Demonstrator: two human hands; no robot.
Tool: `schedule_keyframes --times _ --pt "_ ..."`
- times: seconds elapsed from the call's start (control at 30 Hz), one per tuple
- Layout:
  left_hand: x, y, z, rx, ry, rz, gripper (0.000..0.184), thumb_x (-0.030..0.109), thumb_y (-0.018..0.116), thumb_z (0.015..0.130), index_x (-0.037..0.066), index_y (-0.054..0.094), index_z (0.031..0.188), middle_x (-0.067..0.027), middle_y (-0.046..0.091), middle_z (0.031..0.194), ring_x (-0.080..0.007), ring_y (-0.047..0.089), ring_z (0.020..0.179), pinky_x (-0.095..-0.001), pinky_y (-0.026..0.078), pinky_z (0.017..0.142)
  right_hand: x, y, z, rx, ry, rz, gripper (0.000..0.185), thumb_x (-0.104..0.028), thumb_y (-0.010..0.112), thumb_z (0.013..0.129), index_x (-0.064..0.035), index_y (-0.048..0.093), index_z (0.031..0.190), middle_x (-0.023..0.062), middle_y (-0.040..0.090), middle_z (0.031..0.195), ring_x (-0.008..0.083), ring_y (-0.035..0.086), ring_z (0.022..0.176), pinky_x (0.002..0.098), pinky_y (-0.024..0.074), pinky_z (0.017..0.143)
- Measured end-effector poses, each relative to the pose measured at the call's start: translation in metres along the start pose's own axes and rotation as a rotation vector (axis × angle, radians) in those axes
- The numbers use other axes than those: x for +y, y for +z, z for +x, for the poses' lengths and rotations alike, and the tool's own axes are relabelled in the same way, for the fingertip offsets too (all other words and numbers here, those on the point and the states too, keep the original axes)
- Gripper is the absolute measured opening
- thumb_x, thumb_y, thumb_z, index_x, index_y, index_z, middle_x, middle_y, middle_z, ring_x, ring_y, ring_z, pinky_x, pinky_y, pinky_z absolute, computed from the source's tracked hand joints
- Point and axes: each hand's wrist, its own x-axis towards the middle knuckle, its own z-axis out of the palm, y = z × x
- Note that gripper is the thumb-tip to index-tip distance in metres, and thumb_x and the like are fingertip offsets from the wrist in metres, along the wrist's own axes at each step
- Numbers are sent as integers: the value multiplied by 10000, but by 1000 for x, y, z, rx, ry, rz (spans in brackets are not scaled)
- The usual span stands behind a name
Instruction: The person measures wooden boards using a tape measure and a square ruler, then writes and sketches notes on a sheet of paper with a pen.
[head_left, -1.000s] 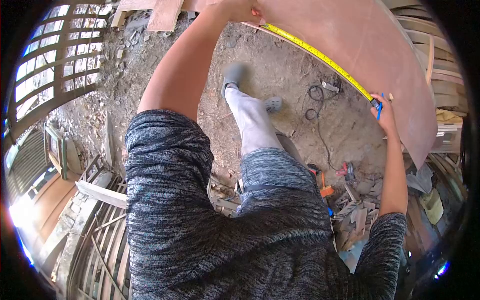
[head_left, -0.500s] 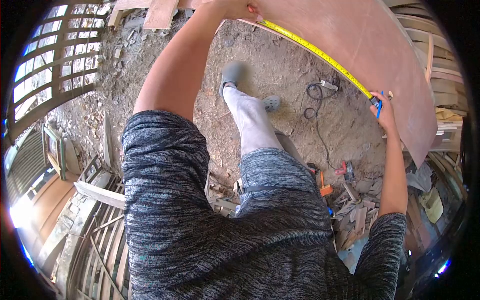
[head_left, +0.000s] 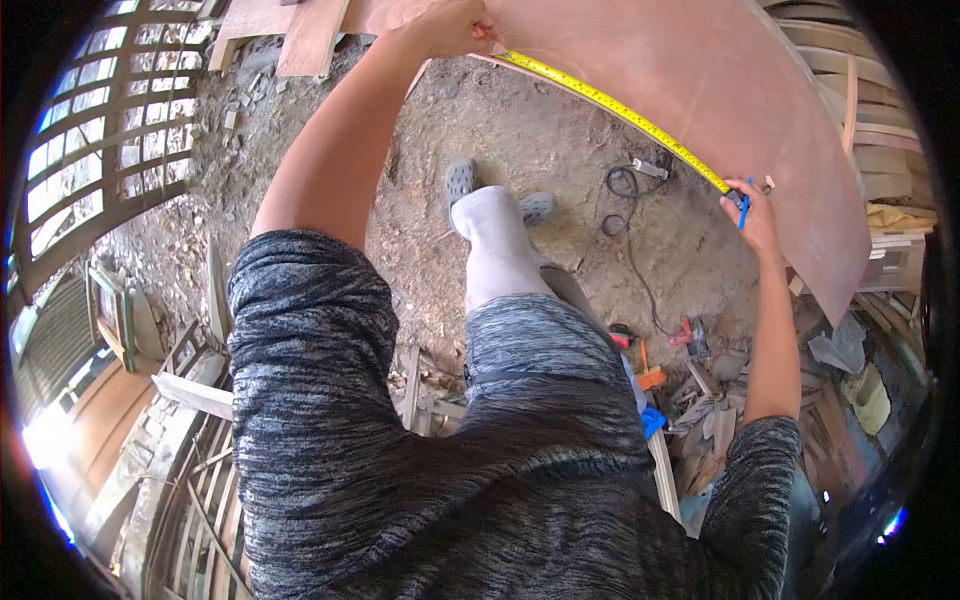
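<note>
A yellow tape measure (head_left: 620,109) is stretched out along the near edge of a large reddish-brown plywood sheet (head_left: 690,70). My left hand (head_left: 462,27) is closed at the tape's far-left end, fingertips pressed to the sheet's edge. My right hand (head_left: 755,218) grips the dark tape case at the other end. A thin blue piece (head_left: 745,205) shows between its fingers; whether it is a pen or part of the case, I cannot tell. The thumb of that hand lies by the blade's mouth, near the sheet's edge.
Below the sheet, a black cord (head_left: 640,265) with a socket block (head_left: 650,168) lies on the dirt floor. A red-handled tool (head_left: 688,335), an orange tool (head_left: 650,377) and wood scraps (head_left: 712,415) sit at lower right. Pale boards (head_left: 312,45) lie at upper left.
The view has shifted slightly, and both hands and the tape appear a little further left. My leg has stepped forward, the knee now bent over the shoes. Both hands keep their hold.
</note>
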Motion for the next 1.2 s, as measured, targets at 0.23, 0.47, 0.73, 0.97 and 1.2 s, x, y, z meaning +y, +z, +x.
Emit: schedule_keyframes --times 0.23,0.47,0.73,0.97,1.2 --pt "-7 8 -5 43 122 -4 204 249 675 933 112 767 1053 -100 732 1050 -334 654 1013 -458 517 920 -19 9 -2 78 55 18 361 -218 795 877 -95 731 1211 90 709 1003 224 677 910 372 535 847" --pt "-4 19 15 51 96 -270 308 131 739 886 88 726 1191 -118 702 1224 -339 622 1187 -475 452 1066 -16 -5 -20 369 5 -116 294 -267 843 799 -146 771 1056 97 688 918 281 659 877 444 519 835" --pt "-4 10 -10 14 -89 -107 403 328 816 879 83 691 1174 -99 692 1156 -275 625 1137 -431 472 1031 -8 22 -10 425 -89 -33 231 -190 786 808 -115 754 1024 158 682 981 385 623 1009 495 499 901" --pt "14 10 -19 178 -131 -45 465 380 826 874 25 666 1128 -81 745 1117 -245 665 1129 -438 534 979 -22 15 -2 277 4 -62 236 -207 782 829 -84 730 1024 155 698 1007 373 630 1028 456 501 918" --pt "-6 20 -13 158 -18 -118 281 356 772 868 100 754 981 -108 729 963 -338 681 967 -460 545 887 -4 18 7 157 25 -3 206 -189 773 893 -58 726 1045 111 708 924 251 665 872 362 523 830"
